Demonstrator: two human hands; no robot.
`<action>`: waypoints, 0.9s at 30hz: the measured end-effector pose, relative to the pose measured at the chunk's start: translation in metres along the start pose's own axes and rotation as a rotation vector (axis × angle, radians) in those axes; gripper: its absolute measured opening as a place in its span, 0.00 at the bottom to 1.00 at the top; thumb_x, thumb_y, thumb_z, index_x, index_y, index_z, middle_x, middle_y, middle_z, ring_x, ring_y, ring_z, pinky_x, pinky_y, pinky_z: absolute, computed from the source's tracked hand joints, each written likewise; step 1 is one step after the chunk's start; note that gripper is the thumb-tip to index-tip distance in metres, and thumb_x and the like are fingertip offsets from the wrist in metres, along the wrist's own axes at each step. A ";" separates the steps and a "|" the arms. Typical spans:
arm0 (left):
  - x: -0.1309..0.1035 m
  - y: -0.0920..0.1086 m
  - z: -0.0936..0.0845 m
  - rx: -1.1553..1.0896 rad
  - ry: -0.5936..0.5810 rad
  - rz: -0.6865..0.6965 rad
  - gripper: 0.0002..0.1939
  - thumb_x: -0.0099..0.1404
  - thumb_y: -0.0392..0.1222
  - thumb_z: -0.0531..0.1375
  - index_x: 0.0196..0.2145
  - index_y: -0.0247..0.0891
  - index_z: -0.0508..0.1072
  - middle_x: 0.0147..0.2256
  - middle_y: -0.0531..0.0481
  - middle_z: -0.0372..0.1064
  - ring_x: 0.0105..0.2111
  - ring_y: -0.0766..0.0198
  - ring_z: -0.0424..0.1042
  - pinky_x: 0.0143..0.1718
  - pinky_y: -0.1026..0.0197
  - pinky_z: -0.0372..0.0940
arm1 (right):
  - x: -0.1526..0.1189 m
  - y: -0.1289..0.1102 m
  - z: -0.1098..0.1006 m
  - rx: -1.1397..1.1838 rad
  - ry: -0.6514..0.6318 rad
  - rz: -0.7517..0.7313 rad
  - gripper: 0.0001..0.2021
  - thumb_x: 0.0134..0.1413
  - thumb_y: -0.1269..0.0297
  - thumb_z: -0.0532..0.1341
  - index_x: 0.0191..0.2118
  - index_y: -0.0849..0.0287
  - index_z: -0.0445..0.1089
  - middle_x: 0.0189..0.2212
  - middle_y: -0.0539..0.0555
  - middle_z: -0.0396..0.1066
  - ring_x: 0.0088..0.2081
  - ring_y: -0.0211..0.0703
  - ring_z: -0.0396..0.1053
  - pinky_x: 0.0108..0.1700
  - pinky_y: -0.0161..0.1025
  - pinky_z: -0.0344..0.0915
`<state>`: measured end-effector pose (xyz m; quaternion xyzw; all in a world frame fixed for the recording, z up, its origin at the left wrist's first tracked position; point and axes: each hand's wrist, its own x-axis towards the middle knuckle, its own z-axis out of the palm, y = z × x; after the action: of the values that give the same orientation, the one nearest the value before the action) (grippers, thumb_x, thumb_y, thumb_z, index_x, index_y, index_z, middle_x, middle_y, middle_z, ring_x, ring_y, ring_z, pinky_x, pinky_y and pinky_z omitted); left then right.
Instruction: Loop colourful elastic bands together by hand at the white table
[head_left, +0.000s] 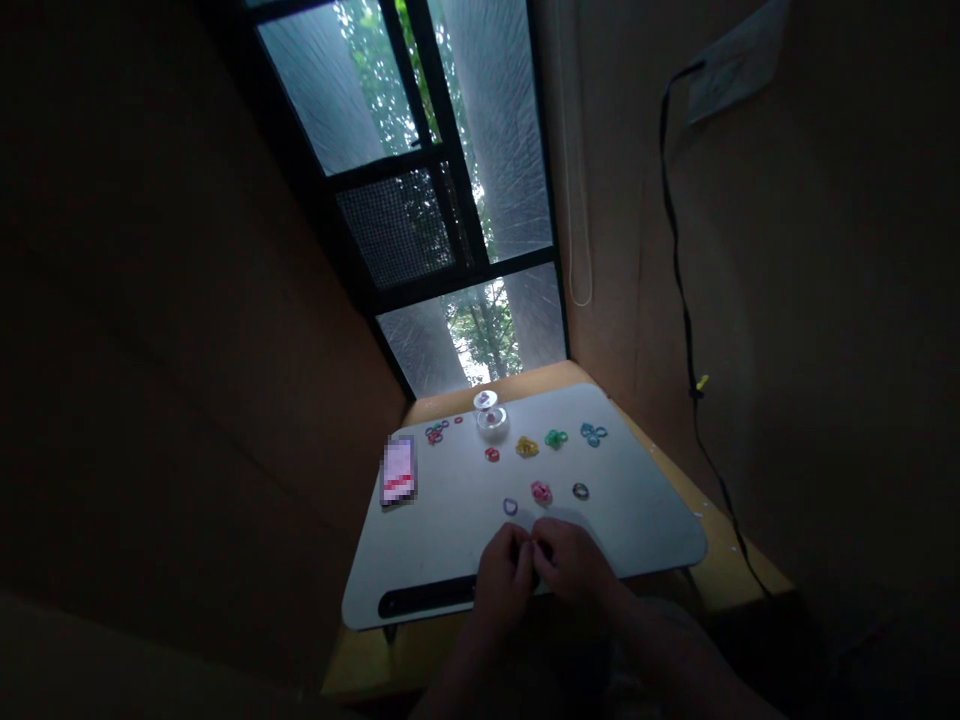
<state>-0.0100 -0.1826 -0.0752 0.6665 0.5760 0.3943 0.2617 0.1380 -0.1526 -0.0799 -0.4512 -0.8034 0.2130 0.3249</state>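
Note:
My left hand and my right hand meet above the front edge of a white lap table. Both are closed, with thumbs and fingertips pinched together. Anything between them is too small and dark to make out. Just beyond my fingers lie a pale purple band, a pile of pink bands and a dark band. Farther back are groups of red bands, yellow bands, green bands and teal bands.
Mixed bands lie at the back left, near a clear round container. At the left edge rests a blurred rectangular item. A black strip runs along the table's front. Behind stands a window; a black cable hangs on the right.

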 end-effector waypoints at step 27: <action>-0.002 0.004 -0.005 -0.054 0.002 -0.005 0.08 0.69 0.41 0.53 0.32 0.39 0.67 0.29 0.53 0.67 0.31 0.63 0.66 0.33 0.62 0.57 | 0.000 -0.006 -0.002 -0.044 0.004 0.020 0.07 0.54 0.68 0.55 0.26 0.58 0.62 0.24 0.49 0.65 0.28 0.38 0.61 0.31 0.35 0.49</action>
<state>-0.0118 -0.1860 -0.0703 0.6574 0.5669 0.4098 0.2801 0.1359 -0.1556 -0.0744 -0.4667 -0.8027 0.1979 0.3142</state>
